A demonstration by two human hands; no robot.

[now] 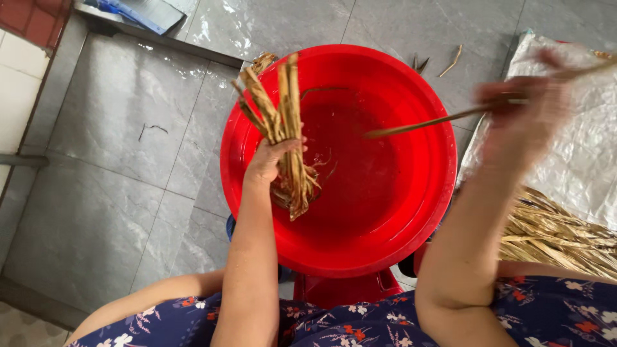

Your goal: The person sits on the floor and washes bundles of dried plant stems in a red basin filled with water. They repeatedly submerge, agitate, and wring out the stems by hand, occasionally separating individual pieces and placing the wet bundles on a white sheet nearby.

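Left hand (268,160) clenched, right hand (524,119) raised

Grey floor tiles (116,160) lie wet and glossy. A white woven sack (578,154) is spread at right. Small stem scraps (450,61) lie near it.

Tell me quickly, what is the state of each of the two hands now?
Left hand: closed around a bundle of dry tan plant strips over the red round plastic basin.
Right hand: blurred, closed on a thin brown strip.
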